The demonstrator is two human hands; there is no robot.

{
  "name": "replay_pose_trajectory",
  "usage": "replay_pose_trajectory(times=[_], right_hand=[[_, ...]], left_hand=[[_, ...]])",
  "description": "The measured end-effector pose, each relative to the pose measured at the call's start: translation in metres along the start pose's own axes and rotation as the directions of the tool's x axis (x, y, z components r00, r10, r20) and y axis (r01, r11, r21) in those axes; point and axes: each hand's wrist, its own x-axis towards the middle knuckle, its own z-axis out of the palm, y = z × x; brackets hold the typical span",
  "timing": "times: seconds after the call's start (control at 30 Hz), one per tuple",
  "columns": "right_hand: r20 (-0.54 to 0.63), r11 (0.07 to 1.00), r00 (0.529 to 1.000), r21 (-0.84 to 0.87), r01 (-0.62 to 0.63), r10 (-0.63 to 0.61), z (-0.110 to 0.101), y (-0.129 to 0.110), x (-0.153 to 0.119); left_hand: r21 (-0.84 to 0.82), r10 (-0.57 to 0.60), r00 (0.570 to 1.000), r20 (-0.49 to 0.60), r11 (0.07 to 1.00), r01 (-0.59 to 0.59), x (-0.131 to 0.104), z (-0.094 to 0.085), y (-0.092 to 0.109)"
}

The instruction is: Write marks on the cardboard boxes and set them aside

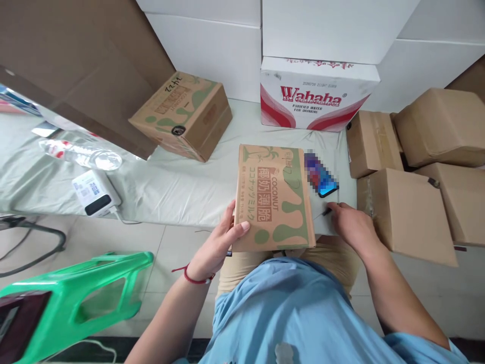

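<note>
A brown cardboard box with green print and "COCONUT" lettering (273,199) lies at the table's front edge, before my body. My left hand (220,235) grips its left side, thumb on the top face, fingers partly hidden behind the side. To the right of the box, my right hand (350,222) is closed, its fingertips pinched on a small dark object (326,211) at the table edge; what that is I cannot make out. A phone with a lit, blurred screen (321,174) lies just beyond it, beside the box.
A second coconut box (185,114) stands back left, and a Wahaha carton (314,96) at the back. Several plain boxes (413,212) fill the right side. Left are a plastic bottle (83,154), a white device with a cable (94,192) and a green stool (71,283).
</note>
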Motion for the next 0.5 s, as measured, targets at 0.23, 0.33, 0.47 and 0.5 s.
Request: replay_pose_trajectory(times=[0.23,0.33,0.47,0.5], right_hand=[[0.092,0.993,0.992,-0.073,0.092,-0.085,-0.018,-0.012,0.001],[0.081,0.993,0.994,-0.080,0.084,-0.078,-0.021,-0.011,-0.009],[-0.215,0.992,0.976,0.122,-0.021,0.047,-0.021,0.004,-0.037],[-0.366,0.969,0.925,0.246,-0.010,0.102,-0.020,0.007,-0.044]], left_hand=[[-0.022,0.054,0.998,0.025,0.998,-0.053,-0.001,-0.002,-0.004],[-0.025,0.056,0.998,0.034,0.998,-0.055,-0.001,-0.003,-0.005],[0.051,0.041,0.999,-0.015,0.998,-0.040,-0.009,-0.006,-0.001],[0.093,0.052,0.998,-0.044,0.995,-0.047,-0.013,-0.006,0.000]])
